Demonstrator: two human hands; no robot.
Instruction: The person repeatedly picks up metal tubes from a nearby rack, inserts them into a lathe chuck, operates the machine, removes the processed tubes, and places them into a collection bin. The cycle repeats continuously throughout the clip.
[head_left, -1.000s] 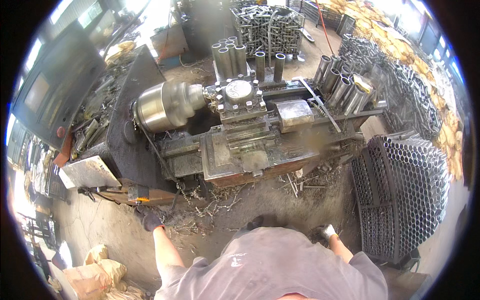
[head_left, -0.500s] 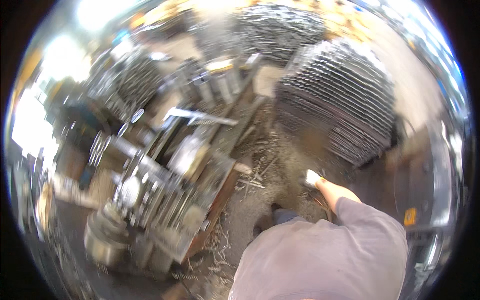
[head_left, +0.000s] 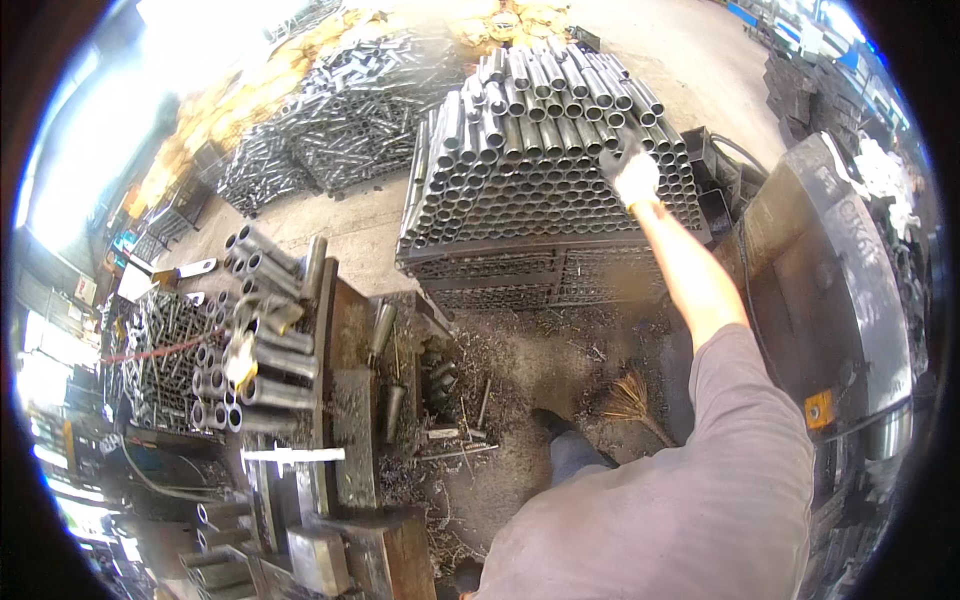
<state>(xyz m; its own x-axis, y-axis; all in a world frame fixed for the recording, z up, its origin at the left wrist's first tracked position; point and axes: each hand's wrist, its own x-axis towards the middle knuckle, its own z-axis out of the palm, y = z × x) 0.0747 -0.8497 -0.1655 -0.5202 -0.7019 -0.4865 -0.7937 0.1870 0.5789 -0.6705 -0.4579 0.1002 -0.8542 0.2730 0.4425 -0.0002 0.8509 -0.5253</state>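
Observation:
My right hand (head_left: 634,178), in a white glove with dark fingers, is stretched out ahead at the right side of a big stack of steel tubes (head_left: 540,137). Its fingers look spread, with the tips over the tube ends; whether they touch a tube I cannot tell. The tubes lie in rows with their round open ends toward me, the upper ones shinier than those below. They rest in a dark metal crate (head_left: 490,250). My left hand is out of view.
At left, more tubes (head_left: 275,390) lie piled beside a metal bench (head_left: 352,430) bearing a caliper-like bar (head_left: 293,455). A straw broom (head_left: 630,400) lies on the chip-strewn floor. A dark machine panel (head_left: 820,280) stands at right; further metal parts (head_left: 370,120) are heaped behind.
My view has swung to the right, bringing the tube stack to the centre. My right arm has gone from low beside my body to reaching far forward over the stack.

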